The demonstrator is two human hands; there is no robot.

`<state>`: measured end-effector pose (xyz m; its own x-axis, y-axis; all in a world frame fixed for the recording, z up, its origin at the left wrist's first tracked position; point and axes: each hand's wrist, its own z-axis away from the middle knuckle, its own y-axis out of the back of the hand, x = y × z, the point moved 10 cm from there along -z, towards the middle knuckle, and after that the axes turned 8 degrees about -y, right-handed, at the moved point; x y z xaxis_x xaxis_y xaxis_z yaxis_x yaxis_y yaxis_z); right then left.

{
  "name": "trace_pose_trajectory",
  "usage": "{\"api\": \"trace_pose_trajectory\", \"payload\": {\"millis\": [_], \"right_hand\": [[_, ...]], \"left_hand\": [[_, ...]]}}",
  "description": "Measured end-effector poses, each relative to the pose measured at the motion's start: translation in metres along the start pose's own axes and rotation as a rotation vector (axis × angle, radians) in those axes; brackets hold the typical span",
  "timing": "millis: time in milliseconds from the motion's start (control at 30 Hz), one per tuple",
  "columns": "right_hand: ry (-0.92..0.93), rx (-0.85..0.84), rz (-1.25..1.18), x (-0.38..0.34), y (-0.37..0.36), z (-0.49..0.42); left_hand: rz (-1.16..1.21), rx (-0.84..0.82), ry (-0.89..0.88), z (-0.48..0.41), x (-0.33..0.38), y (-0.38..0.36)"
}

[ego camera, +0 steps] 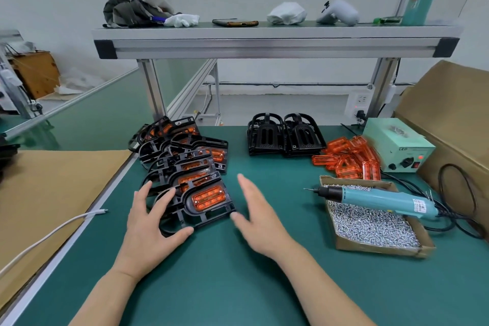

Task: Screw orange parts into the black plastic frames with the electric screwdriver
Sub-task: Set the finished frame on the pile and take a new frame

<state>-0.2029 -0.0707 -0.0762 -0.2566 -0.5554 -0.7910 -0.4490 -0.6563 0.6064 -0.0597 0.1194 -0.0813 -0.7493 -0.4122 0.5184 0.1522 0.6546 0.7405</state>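
Note:
A row of black frames fitted with orange parts [182, 161] lies overlapped on the green mat at the left. The nearest fitted frame [203, 204] is at its front end. My left hand [152, 222] rests on that frame's left side with fingers spread and thumb by its lower edge. My right hand [258, 217] hovers flat just right of the frame, fingers straight, slightly blurred. Two stacks of bare black frames [285, 135] stand at the back. Loose orange parts [349, 159] are piled to their right. The teal electric screwdriver [375, 198] lies across a cardboard screw box [370, 243].
A pale green power supply [397, 145] stands at the back right with black cables [455, 193] trailing to the screwdriver. A large cardboard box [455, 119] fills the right edge. Cardboard sheet [53, 188] and a white cable [53, 230] lie left. An aluminium shelf [275, 40] spans overhead.

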Motion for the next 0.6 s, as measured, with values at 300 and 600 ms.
{"api": "trace_pose_trajectory", "payload": {"millis": [300,600], "right_hand": [[0.079,-0.092,0.346,-0.022,-0.074,-0.032],[0.131,-0.091,0.416,-0.030,-0.089,-0.034]], "left_hand": [[0.018,0.126,0.156,0.000,-0.023,0.013],[0.105,0.207,0.302,0.003,-0.040,0.022]]}}
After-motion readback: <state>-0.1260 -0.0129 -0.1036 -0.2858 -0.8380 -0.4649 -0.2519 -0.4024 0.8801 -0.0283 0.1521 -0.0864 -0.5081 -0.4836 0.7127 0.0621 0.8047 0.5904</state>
